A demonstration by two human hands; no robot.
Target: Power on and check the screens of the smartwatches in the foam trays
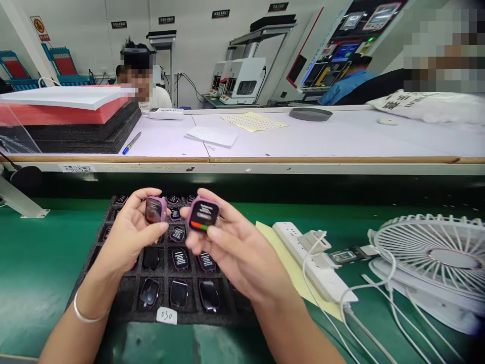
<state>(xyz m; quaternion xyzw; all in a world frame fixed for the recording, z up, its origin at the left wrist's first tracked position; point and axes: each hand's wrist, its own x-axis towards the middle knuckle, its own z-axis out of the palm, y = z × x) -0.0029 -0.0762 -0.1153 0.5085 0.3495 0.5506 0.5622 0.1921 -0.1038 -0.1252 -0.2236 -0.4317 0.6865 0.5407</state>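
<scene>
Purple watches (203,215) in side-by-side hands (240,247) above tray (212,317)

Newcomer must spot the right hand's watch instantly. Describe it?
On the green bench, find the black foam tray of watches; the right hand is raised over it. That hand holds a squarish purple-cased watch, screen lit. Under blurred white text, it shows an orange-red patch beside a green one; no green shows on the other watch, in the left hand.

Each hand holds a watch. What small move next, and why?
I'd probably have the right hand tap its watch with the thumb: the lit screen shows orange-red and green patches, and the thumb tip sits beside the green one.
</scene>
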